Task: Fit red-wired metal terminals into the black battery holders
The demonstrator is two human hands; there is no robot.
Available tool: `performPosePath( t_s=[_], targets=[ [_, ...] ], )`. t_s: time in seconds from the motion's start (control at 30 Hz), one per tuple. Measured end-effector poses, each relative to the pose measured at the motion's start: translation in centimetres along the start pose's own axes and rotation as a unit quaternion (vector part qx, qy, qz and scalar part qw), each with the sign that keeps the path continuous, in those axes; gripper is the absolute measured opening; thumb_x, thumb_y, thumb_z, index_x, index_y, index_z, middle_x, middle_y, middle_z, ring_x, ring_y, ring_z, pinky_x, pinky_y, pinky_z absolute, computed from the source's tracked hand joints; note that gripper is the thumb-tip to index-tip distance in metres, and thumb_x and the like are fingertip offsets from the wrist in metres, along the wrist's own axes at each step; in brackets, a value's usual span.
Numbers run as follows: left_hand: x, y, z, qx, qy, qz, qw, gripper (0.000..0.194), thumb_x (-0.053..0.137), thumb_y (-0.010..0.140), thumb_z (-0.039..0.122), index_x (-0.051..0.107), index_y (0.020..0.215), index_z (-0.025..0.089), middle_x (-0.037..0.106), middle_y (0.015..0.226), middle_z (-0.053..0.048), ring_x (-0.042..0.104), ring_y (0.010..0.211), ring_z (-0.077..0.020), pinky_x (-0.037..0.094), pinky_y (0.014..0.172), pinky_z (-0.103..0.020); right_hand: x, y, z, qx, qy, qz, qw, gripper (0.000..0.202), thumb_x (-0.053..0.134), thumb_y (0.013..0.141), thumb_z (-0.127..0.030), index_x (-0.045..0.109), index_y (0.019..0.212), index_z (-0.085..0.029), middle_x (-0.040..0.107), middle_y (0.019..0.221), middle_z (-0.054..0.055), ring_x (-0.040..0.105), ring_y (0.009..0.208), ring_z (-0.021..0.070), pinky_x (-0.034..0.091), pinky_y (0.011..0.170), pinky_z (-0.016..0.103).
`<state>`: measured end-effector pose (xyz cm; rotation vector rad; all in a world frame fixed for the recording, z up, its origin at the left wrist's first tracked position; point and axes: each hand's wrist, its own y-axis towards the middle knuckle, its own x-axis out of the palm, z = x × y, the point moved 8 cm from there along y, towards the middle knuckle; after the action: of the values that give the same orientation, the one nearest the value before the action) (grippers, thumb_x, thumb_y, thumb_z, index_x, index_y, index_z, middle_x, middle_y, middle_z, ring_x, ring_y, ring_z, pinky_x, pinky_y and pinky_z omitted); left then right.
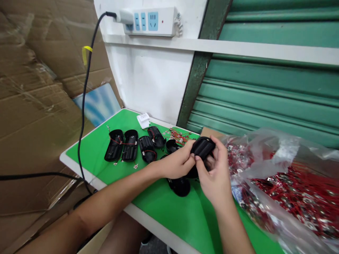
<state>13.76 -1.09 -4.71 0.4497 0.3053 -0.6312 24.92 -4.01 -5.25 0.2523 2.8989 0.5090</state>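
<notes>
Both my hands grip one black plastic battery housing (203, 147) above the green table. My left hand (180, 160) pinches its near left edge. From the right, my right hand (215, 173) wraps round it, with the thumb at the near edge close to my left fingertips. Whether a small part sits between the fingertips is hidden. Just beneath my hands lies another black housing (180, 186), partly covered. To the left, several more rest on the table, among them a black housing with red wire (114, 146) and a second wired housing (130, 145).
A green table (164, 218) with a white edge carries everything. Loose red-wired metal contacts (178, 135) lie at the back. On the right bulges a clear plastic bag (286, 183) full of such parts. A black cable (84, 106) hangs at the left from a power strip (150, 22).
</notes>
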Motion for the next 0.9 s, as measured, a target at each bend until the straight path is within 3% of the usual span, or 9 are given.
performPosePath(
  t_s=[0.2, 0.37, 0.53, 0.6, 0.7, 0.83, 0.9],
  targets=[
    [0.3, 0.0, -0.1, 0.013, 0.019, 0.012, 1.000, 0.034, 0.037, 0.102, 0.024, 0.041, 0.135, 0.014, 0.055, 0.116, -0.012, 0.057, 0.109, -0.0217, 0.052, 0.105, -0.041, 0.2, -0.3, -0.1, -0.013, -0.015, 0.017, 1.000, 0.063, 0.065, 0.096, -0.031, 0.040, 0.154, -0.028, 0.052, 0.158, 0.016, 0.066, 0.133, 0.0282, 0.052, 0.120, 0.052],
    [0.2, -0.3, 0.5, 0.002, -0.002, 0.009, 1.000, 0.038, 0.042, 0.100, 0.025, 0.044, 0.135, 0.013, 0.057, 0.118, -0.014, 0.057, 0.109, -0.0221, 0.051, 0.104, -0.039, 0.2, -0.3, 0.0, -0.008, 0.010, 0.018, 1.000, 0.062, 0.065, 0.095, -0.030, 0.043, 0.152, -0.029, 0.055, 0.155, 0.015, 0.071, 0.126, 0.0252, 0.059, 0.111, 0.045],
    [-0.7, 0.0, -0.2, -0.068, -0.143, 0.019, 0.987, 0.041, 0.051, 0.088, 0.028, 0.059, 0.126, 0.015, 0.064, 0.127, -0.011, 0.057, 0.122, -0.0243, 0.046, 0.113, -0.036, -0.1, 0.2, 0.1, 0.006, 0.046, -0.004, 0.999, 0.068, 0.069, 0.092, -0.031, 0.042, 0.154, -0.030, 0.053, 0.159, 0.013, 0.068, 0.131, 0.0238, 0.058, 0.111, 0.041],
    [-1.2, 0.4, -1.3, -0.108, -0.248, 0.056, 0.961, 0.041, 0.054, 0.081, 0.030, 0.065, 0.118, 0.017, 0.069, 0.125, -0.008, 0.059, 0.125, -0.0256, 0.046, 0.112, -0.034, -0.5, 0.4, 0.2, 0.009, 0.065, 0.010, 0.998, 0.069, 0.068, 0.090, -0.029, 0.043, 0.154, -0.032, 0.057, 0.154, 0.012, 0.069, 0.126, 0.0232, 0.061, 0.103, 0.039],
    [-1.4, 0.7, -2.7, -0.161, -0.401, 0.111, 0.895, 0.046, 0.059, 0.073, 0.033, 0.067, 0.116, 0.017, 0.074, 0.116, -0.007, 0.067, 0.117, -0.0269, 0.053, 0.101, -0.034, -1.6, 0.8, 0.3, -0.004, 0.080, 0.052, 0.995, 0.066, 0.064, 0.088, -0.028, 0.044, 0.151, -0.033, 0.066, 0.136, 0.009, 0.073, 0.112, 0.0209, 0.063, 0.089, 0.036],
    [-2.1, 0.8, -2.3, -0.194, -0.525, 0.128, 0.819, 0.046, 0.059, 0.076, 0.031, 0.066, 0.119, 0.016, 0.077, 0.097, -0.009, 0.075, 0.092, -0.0246, 0.058, 0.086, -0.033, -3.0, 1.0, 0.1, -0.036, 0.015, 0.124, 0.991, 0.058, 0.060, 0.087, -0.026, 0.050, 0.144, -0.028, 0.070, 0.117, 0.007, 0.073, 0.093, 0.0184, 0.060, 0.075, 0.032],
    [-3.0, 0.5, -2.1, -0.221, -0.554, 0.146, 0.789, 0.042, 0.056, 0.080, 0.029, 0.067, 0.117, 0.012, 0.078, 0.093, -0.011, 0.075, 0.085, -0.0238, 0.059, 0.084, -0.034, -3.0, 1.0, -0.1, -0.050, -0.061, 0.118, 0.990, 0.048, 0.059, 0.088, -0.027, 0.058, 0.135, -0.025, 0.071, 0.110, 0.007, 0.072, 0.091, 0.0190, 0.058, 0.075, 0.033]
  ],
)
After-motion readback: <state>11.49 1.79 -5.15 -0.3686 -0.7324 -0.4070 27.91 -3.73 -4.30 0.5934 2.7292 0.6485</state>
